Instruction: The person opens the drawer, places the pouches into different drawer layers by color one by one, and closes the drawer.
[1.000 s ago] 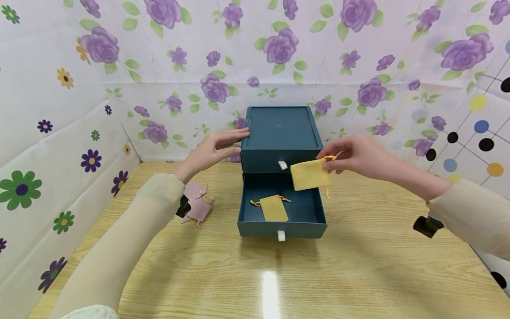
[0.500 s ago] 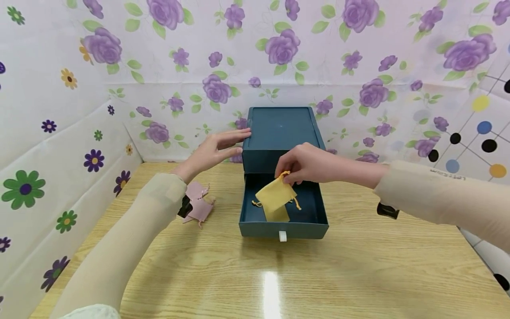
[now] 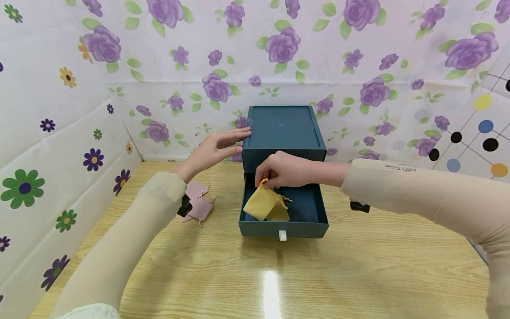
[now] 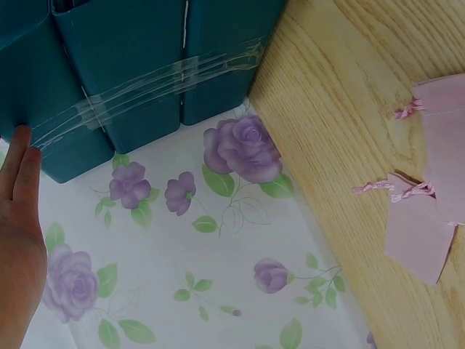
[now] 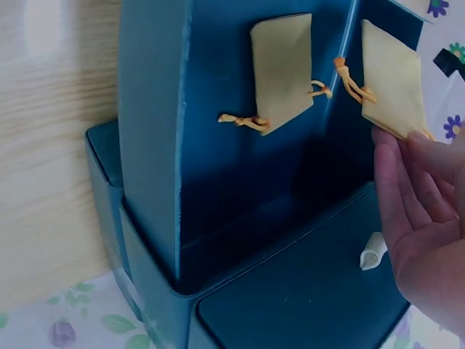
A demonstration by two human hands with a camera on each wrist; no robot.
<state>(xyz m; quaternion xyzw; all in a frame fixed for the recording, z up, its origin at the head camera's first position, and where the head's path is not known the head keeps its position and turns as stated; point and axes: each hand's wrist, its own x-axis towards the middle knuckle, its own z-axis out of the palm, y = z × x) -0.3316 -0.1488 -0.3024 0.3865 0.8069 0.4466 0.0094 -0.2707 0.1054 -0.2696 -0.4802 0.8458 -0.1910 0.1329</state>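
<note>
My right hand pinches a small yellow drawstring pouch by its corded top, over the left part of a pulled-out blue drawer. Partly behind it, a second yellow pouch lies on the drawer floor; the right wrist view shows that lying pouch whole, with the held pouch apart from it. With straight fingers, my left hand rests against the upper left side of the blue drawer cabinet. Clear tape runs across the cabinet's side in the left wrist view.
Pink drawstring pouches lie on the wooden table left of the cabinet, a bit of yellow among them. A white pull tab sticks out from the open drawer's front. Flowered cloth hangs behind and at the left.
My right hand has carried the yellow pouch leftward and down, from the cabinet's right front corner to above the drawer's left part. The left hand stays on the cabinet.
</note>
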